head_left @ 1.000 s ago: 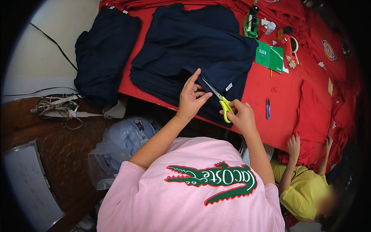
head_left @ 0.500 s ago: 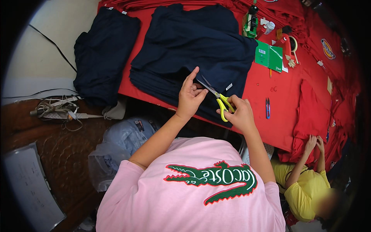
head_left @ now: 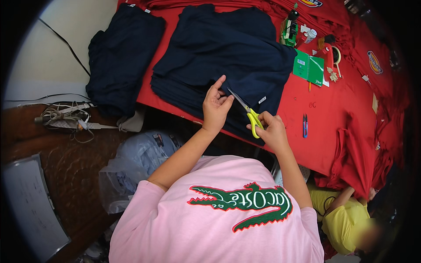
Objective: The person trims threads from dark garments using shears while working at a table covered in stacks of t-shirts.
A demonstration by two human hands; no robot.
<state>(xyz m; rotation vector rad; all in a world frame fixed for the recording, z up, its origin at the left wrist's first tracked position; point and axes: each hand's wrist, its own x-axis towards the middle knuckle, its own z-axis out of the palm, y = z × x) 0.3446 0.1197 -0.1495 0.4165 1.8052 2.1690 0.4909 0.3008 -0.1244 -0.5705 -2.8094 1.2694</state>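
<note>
My right hand (head_left: 272,131) grips a pair of scissors (head_left: 253,117) with yellow-green handles, fingers wrapped around the loops. Their blades are together and point up and left over a navy garment (head_left: 223,48), on top of a stack at the table's front edge. Just left of the blade tips is my left hand (head_left: 215,107), at the near edge of the stack. Its index finger is stretched out and the thumb stands apart, while the other fingers curl. I see nothing held in it. A small white tag (head_left: 262,100) lies on the garment, right of the blades.
Another navy pile (head_left: 125,61) hangs over the table's left edge. On the red-covered table (head_left: 298,144) lie blue thread snips (head_left: 305,126), a green notebook (head_left: 309,68) and a tape dispenser (head_left: 329,55). A person in yellow (head_left: 346,219) handles red cloth at right.
The scissor blades, apart before, have come together, and the handles have closed. My left hand has hardly moved. At right, red cloth now partly covers the other person's hands, which are lower.
</note>
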